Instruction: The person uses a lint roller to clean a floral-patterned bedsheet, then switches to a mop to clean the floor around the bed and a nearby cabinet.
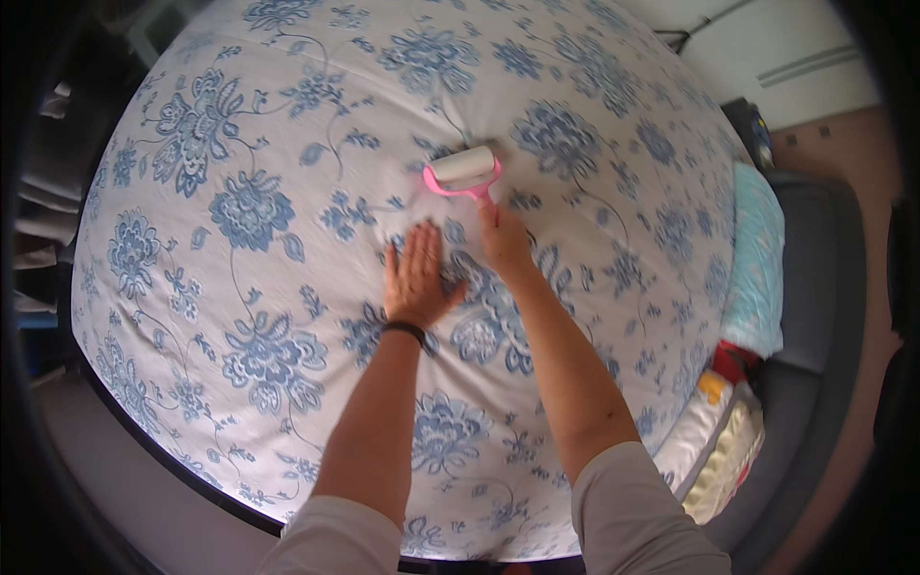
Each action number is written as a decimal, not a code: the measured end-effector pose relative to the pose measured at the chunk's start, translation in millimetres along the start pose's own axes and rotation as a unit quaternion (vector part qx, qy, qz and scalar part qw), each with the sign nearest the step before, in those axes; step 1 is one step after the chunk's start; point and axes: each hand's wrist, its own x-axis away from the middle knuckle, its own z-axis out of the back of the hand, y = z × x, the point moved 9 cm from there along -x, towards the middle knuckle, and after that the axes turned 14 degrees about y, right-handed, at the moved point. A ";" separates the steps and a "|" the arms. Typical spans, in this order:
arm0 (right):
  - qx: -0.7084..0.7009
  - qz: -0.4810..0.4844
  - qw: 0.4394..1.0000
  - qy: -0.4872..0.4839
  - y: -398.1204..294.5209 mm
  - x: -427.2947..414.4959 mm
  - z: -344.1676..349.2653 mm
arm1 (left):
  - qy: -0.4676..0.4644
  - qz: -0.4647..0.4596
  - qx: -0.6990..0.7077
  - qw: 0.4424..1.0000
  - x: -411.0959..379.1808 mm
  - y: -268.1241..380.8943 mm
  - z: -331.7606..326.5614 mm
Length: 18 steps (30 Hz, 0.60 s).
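Observation:
A white bed sheet (302,215) printed with blue flowers covers the mattress before me. My right hand (505,241) grips the handle of a pink lint roller (463,172). The roller's white cylinder faces away from me, close to the sheet; whether it touches the cloth I cannot tell. To the left, my left hand (417,277) lies palm down on the sheet with its fingers stretched forward and thumb apart. Around that wrist is a dark band (406,329). Small creases run through the cloth near both hands.
Along the right side stands a dark grey sofa (798,287), bearing a light blue quilted bundle (755,259) and several folded cloths (719,445). White drawers (783,57) are at the far right. Clothes (47,208) hang at the left. A dark bed edge (215,496) curves along the near left.

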 end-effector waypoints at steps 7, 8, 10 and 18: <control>-0.019 -0.097 0.993 0.057 64.8 247.7 118.6 | 0.006 -0.043 -0.023 0.999 79.0 13.0 47.3; -0.014 -0.190 0.982 -0.005 76.9 304.4 129.8 | -0.012 -0.040 -0.039 0.998 114.2 8.5 54.1; 0.010 -0.187 0.982 0.008 79.0 411.9 183.0 | -0.049 -0.043 -0.054 0.996 185.0 11.1 69.4; -0.038 -0.197 0.977 -0.079 -94.7 489.1 295.7 | -0.290 0.151 0.136 0.935 400.9 -6.1 159.8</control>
